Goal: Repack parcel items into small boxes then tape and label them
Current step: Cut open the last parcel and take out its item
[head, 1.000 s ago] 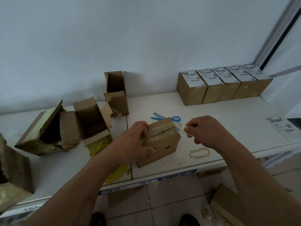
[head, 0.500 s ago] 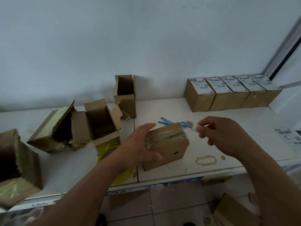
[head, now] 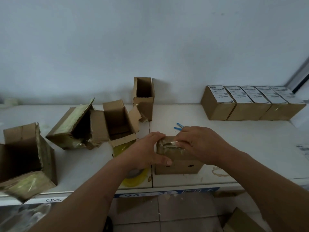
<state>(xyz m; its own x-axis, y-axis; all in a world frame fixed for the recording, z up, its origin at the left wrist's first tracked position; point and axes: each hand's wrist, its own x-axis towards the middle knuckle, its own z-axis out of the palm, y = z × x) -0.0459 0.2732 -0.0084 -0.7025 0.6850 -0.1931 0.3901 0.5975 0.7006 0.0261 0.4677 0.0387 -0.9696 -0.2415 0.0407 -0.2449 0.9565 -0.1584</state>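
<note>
A small brown cardboard box [head: 179, 165] stands near the table's front edge, its top wrapped in clear tape. My left hand [head: 147, 151] grips its left side, fingers over the top edge and thumb on the front face. My right hand [head: 201, 143] lies on the box's top right and pinches a short strip of clear tape [head: 172, 143] against the top. A yellow tape roll [head: 134, 180] lies left of the box, partly hidden under my left forearm.
Blue scissors [head: 178, 126] lie just behind my hands. Several labelled boxes [head: 250, 104] line the back right. Several torn open boxes [head: 78, 128] sit at the left and back. A label sheet [head: 303, 148] lies at the right edge. Cardboard [head: 240, 221] lies on the floor.
My right hand carried the tape strip from the air beside the box down onto its top. My left hand stayed on the box. The view shifted left.
</note>
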